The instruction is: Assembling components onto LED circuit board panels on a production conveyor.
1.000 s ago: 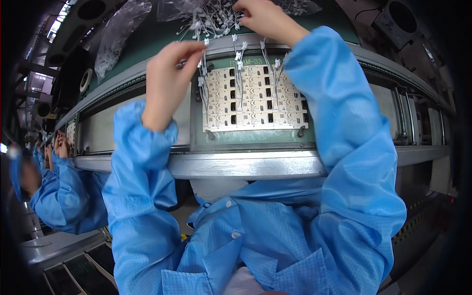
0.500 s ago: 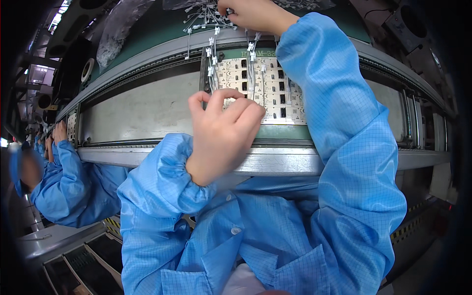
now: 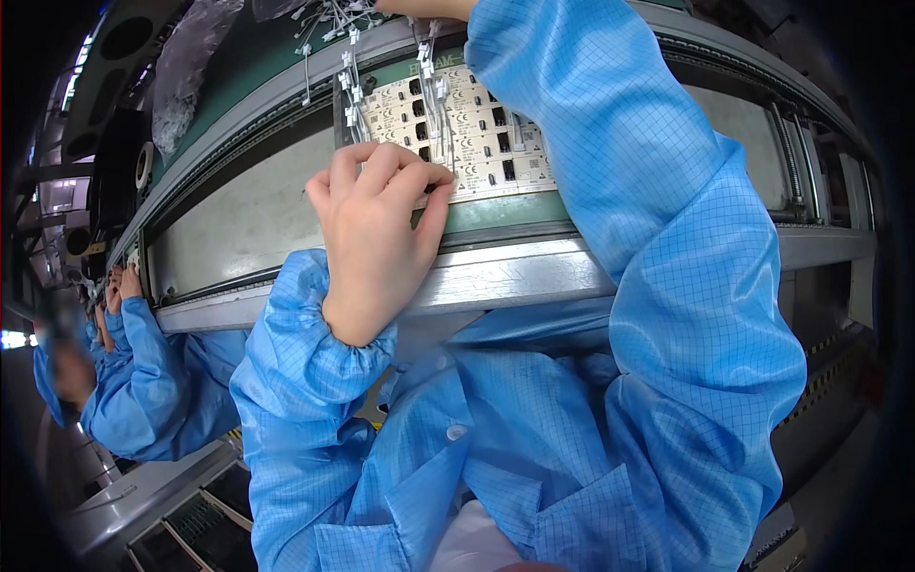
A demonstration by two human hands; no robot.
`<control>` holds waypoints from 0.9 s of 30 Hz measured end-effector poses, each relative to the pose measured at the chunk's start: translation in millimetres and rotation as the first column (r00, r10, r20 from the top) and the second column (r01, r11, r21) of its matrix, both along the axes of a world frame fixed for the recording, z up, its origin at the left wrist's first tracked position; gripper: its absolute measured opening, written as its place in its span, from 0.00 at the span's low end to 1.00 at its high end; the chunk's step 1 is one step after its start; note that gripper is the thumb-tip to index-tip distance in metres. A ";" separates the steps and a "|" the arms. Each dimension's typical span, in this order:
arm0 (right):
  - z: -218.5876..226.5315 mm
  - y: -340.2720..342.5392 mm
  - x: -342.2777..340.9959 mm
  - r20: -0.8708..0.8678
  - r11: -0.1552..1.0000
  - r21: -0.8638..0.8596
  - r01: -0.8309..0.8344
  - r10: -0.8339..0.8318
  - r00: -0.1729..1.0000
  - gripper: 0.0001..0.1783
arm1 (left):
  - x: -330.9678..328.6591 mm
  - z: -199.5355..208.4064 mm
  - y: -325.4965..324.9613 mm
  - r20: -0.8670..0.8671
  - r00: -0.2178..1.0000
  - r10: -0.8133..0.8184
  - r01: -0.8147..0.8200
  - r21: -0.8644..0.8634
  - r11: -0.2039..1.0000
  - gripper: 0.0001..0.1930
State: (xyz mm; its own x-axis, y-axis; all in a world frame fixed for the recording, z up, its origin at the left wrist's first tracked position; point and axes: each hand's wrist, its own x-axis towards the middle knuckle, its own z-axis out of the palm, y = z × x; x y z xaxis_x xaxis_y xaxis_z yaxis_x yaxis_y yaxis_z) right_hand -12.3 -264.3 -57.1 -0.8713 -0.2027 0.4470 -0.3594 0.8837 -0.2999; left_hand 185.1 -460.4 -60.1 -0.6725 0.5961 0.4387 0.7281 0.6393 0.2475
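My left hand [image 3: 376, 224] is over the near left part of a panel of white circuit boards [image 3: 481, 145] with black components. Its fingers are bent, thumb and index tips close together at the board surface; what they pinch, if anything, is hidden. White cables with small connectors [image 3: 437, 100] lie over the panel, and another row of them [image 3: 351, 95] hangs along its left edge. At the top edge, my right hand [image 3: 427, 8] reaches beside a heap of white connector cables [image 3: 334, 14]. The picture cuts off its fingers.
The panel sits in a conveyor track with a metal front rail [image 3: 519, 275]. Beyond it is a green surface [image 3: 238, 76] with a clear plastic bag [image 3: 191, 67]. To the left, a co-worker in a blue sleeve [image 3: 143, 348] works along the same line.
The view has shifted, so the panel appears higher and further left. My left hand has turned and its fingertips have come down at the boards. The right hand is now mostly out of frame.
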 end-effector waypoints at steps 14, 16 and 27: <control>62.5 33.0 -9.2 -0.399 0.863 -0.500 -0.075 -0.153 0.904 0.12 | 9.4 -5.6 3.4 -0.108 0.994 0.026 -0.029 -0.024 0.999 0.05; 74.4 38.6 15.0 -0.337 0.870 -0.489 -0.058 -0.128 0.933 0.13 | 8.8 -5.2 0.7 -0.126 0.992 0.021 -0.025 -0.030 0.999 0.05; 60.7 83.1 162.1 -0.211 0.768 -0.555 -0.319 0.241 0.947 0.06 | 21.1 -3.6 -2.8 -0.175 0.984 -0.004 -0.012 -0.089 0.996 0.07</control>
State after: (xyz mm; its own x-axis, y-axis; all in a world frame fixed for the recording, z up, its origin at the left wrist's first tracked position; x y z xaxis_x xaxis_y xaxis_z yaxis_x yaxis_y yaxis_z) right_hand 149.8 -181.3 3.6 -0.7477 -0.1005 0.6564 -0.6312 0.4146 -0.6555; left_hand 206.2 -463.2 -63.8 -0.5924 0.6355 0.4952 0.7525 0.6561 0.0581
